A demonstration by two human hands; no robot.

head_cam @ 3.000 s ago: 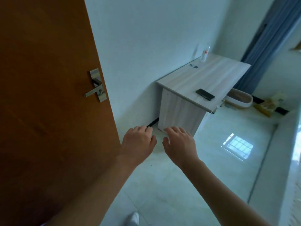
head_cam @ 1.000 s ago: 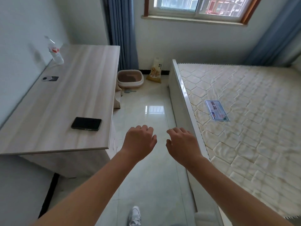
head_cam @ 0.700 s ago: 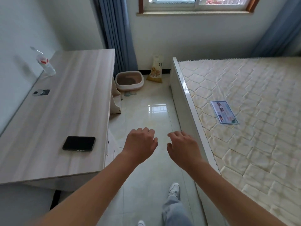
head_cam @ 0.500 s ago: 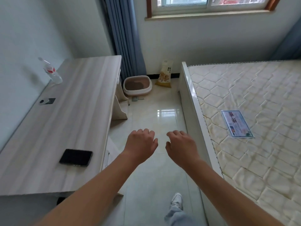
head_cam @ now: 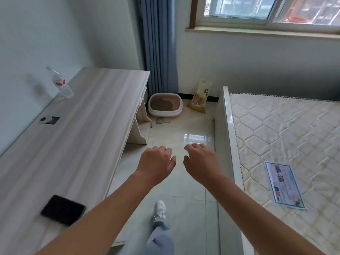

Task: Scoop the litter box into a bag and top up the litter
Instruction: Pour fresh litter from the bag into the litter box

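Observation:
A pale pink litter box [head_cam: 176,112] with brown litter sits on the floor at the far end of the aisle, below the blue curtain. A yellow litter bag [head_cam: 199,97] leans on the wall just right of it. A small grey item [head_cam: 159,120], too blurred to identify, lies on the tiles in front of the box. My left hand [head_cam: 156,163] and my right hand [head_cam: 199,163] are held out side by side at mid-frame, palms down, fingers loosely curled, holding nothing. Both are far short of the box.
A long wooden desk [head_cam: 77,137] runs along the left wall with a water bottle [head_cam: 59,83] and a black phone [head_cam: 62,209] on it. A bare mattress [head_cam: 287,144] on a white bed frame fills the right. Glossy tile floor [head_cam: 184,133] forms the narrow aisle between.
I have come through the door and walked up the aisle. The litter box and bag appear closer and larger. My hands keep the same empty, outstretched pose.

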